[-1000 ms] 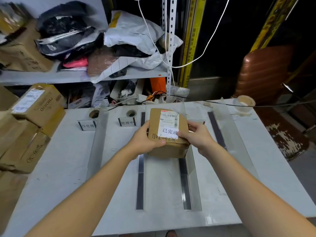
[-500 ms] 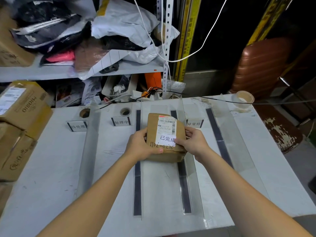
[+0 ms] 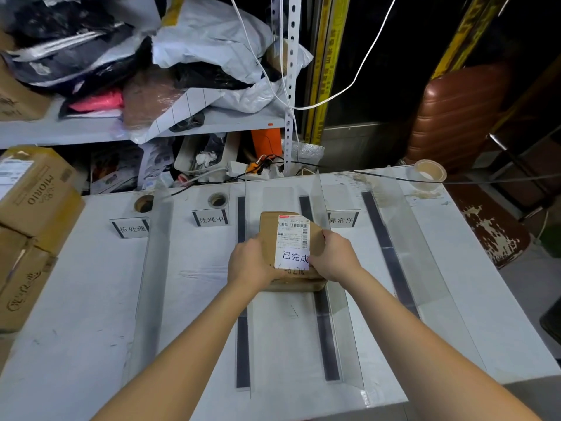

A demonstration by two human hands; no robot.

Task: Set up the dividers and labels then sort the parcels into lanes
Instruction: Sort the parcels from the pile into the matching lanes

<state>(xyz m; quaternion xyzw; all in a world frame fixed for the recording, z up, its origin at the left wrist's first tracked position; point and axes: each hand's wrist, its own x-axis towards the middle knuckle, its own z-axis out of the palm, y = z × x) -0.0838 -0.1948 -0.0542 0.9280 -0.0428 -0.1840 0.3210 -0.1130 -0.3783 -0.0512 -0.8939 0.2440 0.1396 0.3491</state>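
A brown cardboard parcel (image 3: 268, 232) with a white shipping label sits in the third lane of the white table (image 3: 76, 299), between two clear dividers. My left hand (image 3: 249, 264) grips its left side and my right hand (image 3: 334, 258) grips its right side. Clear acrylic dividers (image 3: 151, 268) with dark base strips run front to back and mark the lanes. Small label stands read 待处理 (image 3: 131, 229), 处理中 (image 3: 211, 219) and 异常件 (image 3: 341, 220) at the lanes' far ends. Whatever label stands in the parcel's lane is hidden behind the parcel.
Stacked cardboard boxes (image 3: 33, 189) crowd the table's left edge. A tape roll (image 3: 428, 174) lies at the far right corner. Behind the table a shelf (image 3: 91, 132) holds bags and mailers; cables trail across its lower level. A brown padded chair (image 3: 461, 110) stands to the right.
Both hands have carried the parcel down and away from me into the third lane, where it now rests low on the table. My view has also shifted toward the right.
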